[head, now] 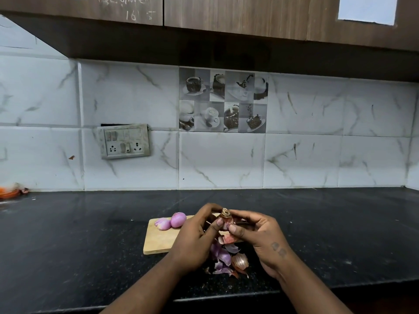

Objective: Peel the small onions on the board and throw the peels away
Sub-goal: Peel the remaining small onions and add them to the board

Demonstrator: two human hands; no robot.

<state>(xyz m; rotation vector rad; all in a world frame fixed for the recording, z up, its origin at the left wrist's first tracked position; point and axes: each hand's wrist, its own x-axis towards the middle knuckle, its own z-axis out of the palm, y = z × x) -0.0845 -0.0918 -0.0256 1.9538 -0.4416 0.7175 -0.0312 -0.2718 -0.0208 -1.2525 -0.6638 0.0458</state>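
A small wooden board (158, 239) lies on the black counter. Two peeled pink onions sit at its far left corner, one whole (178, 219) and one partly split (163, 223). Above the board's right side, my left hand (195, 239) and my right hand (258, 234) together hold a small onion (226, 217) with dry brown skin at its top. Fingers and thumbs of both hands pinch it. A heap of purple and brown peels (229, 257) lies on the counter under my hands, off the board's near right corner.
The black counter (328, 223) runs wide to both sides and ends at a front edge near me. A marble-tiled wall with a switchboard (124, 141) stands behind. An orange object (11, 191) sits at the far left. Wooden cabinets (226, 17) hang overhead.
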